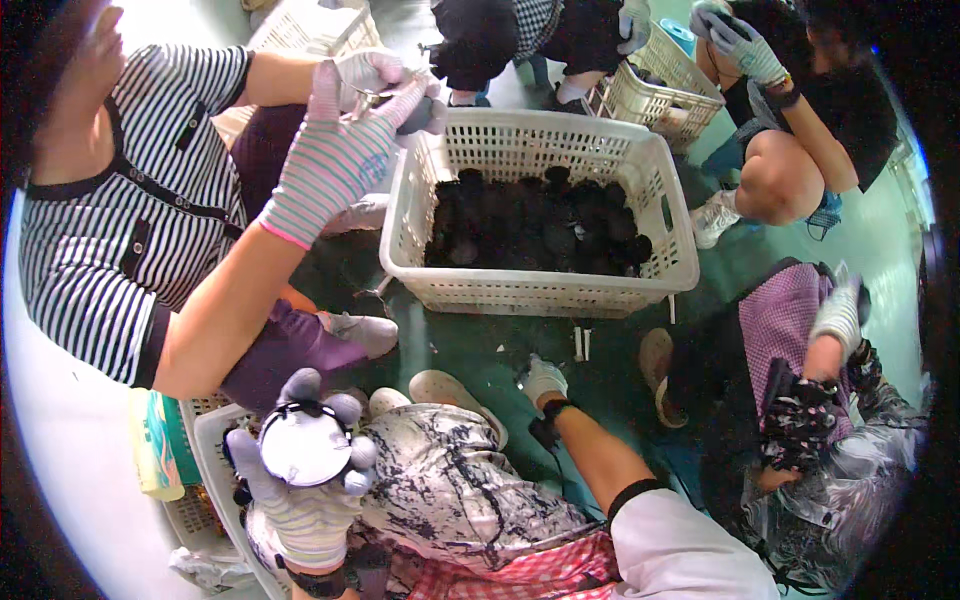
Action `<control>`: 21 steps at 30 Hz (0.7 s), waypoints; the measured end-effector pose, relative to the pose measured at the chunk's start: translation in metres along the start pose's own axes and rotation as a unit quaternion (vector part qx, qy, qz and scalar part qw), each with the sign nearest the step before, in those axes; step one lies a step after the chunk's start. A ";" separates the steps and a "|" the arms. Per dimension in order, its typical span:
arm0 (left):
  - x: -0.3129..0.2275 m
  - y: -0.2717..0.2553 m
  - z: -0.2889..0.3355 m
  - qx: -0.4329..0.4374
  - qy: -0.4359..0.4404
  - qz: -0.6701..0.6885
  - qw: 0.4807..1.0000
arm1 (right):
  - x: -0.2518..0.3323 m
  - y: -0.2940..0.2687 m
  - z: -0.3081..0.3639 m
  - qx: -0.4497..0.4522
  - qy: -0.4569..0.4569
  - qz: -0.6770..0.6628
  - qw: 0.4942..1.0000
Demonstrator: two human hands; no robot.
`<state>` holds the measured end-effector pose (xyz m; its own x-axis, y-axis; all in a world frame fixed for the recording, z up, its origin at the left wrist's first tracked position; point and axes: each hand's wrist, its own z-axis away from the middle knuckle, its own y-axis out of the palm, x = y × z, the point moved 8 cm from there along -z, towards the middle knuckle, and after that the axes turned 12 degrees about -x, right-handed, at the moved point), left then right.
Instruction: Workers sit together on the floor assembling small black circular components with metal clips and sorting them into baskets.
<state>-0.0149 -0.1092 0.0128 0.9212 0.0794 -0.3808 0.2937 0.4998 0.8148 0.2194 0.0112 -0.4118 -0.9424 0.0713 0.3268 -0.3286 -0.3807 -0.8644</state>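
Observation:
My left hand [310, 510], in a striped glove with grey fingertips, grips a round disc [304, 444] with a pale shiny face and a black rim. The fingers curl around its edge, and it is held face up above the rim of a white crate [212, 432] at my left. My right hand [543, 380], gloved and with a black band at the wrist, reaches low over the dark green floor. Its fingers are drawn together at the tips; what lies between them is too small to make out. A large white plastic crate [540, 293] holding many dark round pieces [540, 225] stands just beyond.
A person in a striped top [190, 150] works at the left with gloved hands. Others sit at the far side and right, beside another crate [655, 105]. White strips [582, 345] lie on the floor. A yellow and green packet [155, 445] is at the left.

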 end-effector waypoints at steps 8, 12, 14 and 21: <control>0.000 -0.008 0.004 0.018 0.026 -0.009 0.999 | -0.022 -0.013 0.005 -0.088 0.077 -0.051 0.992; 0.000 -0.008 0.001 0.020 0.016 -0.004 1.000 | -0.017 0.007 0.008 -0.041 0.028 0.014 0.999; -0.001 -0.008 0.000 0.014 0.044 -0.032 0.998 | -0.016 0.015 0.010 -0.042 -0.013 0.037 0.998; -0.003 -0.013 0.004 -0.023 0.120 -0.093 0.988 | -0.040 0.016 0.013 0.008 -0.048 0.004 0.999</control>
<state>-0.0207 -0.1192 0.0055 0.7636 0.1822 -0.6195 0.4349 0.5640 0.7020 0.2528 -0.0098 -0.4340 -0.9344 -0.0202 0.3557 -0.3192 -0.3959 -0.8610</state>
